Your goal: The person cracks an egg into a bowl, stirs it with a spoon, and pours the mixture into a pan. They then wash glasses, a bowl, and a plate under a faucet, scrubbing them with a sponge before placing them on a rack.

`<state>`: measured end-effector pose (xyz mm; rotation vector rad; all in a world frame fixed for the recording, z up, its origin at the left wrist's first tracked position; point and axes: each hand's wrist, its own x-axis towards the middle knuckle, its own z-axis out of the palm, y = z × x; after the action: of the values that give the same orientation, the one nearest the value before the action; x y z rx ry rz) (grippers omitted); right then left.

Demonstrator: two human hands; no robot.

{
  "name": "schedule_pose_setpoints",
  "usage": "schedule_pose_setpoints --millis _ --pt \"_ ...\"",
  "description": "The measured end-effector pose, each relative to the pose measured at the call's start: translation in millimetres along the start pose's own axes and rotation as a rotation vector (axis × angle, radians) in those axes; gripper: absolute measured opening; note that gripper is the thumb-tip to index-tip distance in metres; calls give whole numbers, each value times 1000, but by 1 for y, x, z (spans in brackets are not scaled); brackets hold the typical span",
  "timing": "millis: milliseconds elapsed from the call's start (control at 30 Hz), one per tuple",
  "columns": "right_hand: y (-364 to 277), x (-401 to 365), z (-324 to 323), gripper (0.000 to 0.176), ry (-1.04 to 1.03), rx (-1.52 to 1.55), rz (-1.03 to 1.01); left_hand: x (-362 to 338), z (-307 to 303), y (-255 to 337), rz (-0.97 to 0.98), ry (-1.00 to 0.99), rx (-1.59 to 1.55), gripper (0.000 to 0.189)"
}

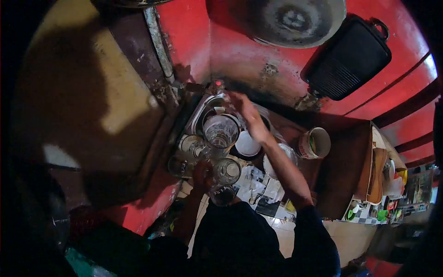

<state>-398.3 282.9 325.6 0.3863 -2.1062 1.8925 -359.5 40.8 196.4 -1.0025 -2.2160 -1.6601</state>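
Observation:
My left hand (pixel 202 175), dark in shadow, is closed at the side of a clear glass mug (pixel 227 171); its fingers are only partly visible. Another glass (pixel 223 195) shows just below that mug. Over the back of the counter stretches my right hand (pixel 245 110), slightly blurred, its fingers extended near a red cap or knob (pixel 218 83). I see nothing held in it. A large clear glass vessel (pixel 221 131) stands between the hands, with more glassware (pixel 191 145) to its left. A white round lid or dish (pixel 248 144) lies beneath my right forearm.
A white tub (pixel 314 142) stands on the counter's right side. A large pan (pixel 295 21) and a black grill pan (pixel 349 57) hang on the red wall. Papers (pixel 254 182) lie at the counter's near side. Farther right is a shelf with kitchen items (pixel 392 184).

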Motion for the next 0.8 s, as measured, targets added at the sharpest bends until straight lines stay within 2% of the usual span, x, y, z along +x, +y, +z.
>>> schedule_pose_setpoints --millis 33,67,133,167,200,233,267,300,333,367,467,533,567,633,667,700,767,800 --pt "9 17 -11 60 24 -414 -15 0 -2 1 26 9 15 11" --pt "14 32 -20 60 26 -413 -15 0 -3 1 54 16 28 12" --pt "22 60 -39 41 -292 -1083 -187 -2 -1 -3 31 48 -32 13" --pt "42 73 -48 41 -287 -1085 -187 -3 1 -7 4 85 -91 14" --pt "73 85 -56 41 -346 -1182 -390 -9 1 -14 8 84 -91 14" --pt "90 92 -58 41 -406 -1270 -595 -19 -1 -23 -82 25 -108 31" --pt "87 97 -57 41 -407 -1268 -594 -25 -3 -27 -173 -34 -123 50" --pt "79 102 -55 38 -454 -1316 -506 -19 -4 -21 -176 -34 -122 50" --pt "71 106 -52 36 -500 -1362 -416 -12 -5 -16 -110 -9 -98 30" --pt "66 109 -50 36 -501 -1359 -416 -7 -5 -11 -43 17 -73 13" --pt "50 114 -41 31 -471 -1492 -391 -8 -2 -11 -42 63 -56 13" --pt "43 113 -30 30 -385 -1564 -213 -7 -1 -11 -3 51 2 13" --pt "45 113 -25 30 -379 -1568 -210 -5 0 -11 37 38 60 14" --pt "58 112 -17 39 -229 -1546 47 -1 -1 2 16 32 67 15" --pt "60 110 -16 39 -225 -1548 49 1 -1 6 -13 32 76 15" --pt "62 105 -15 45 -157 -1465 57 -2 1 2 -13 29 74 15" --pt "64 86 -13 50 -89 -1381 75 -11 4 -11 113 37 102 15" --pt "63 69 -14 64 118 -877 248 -13 3 -11 112 30 99 15"
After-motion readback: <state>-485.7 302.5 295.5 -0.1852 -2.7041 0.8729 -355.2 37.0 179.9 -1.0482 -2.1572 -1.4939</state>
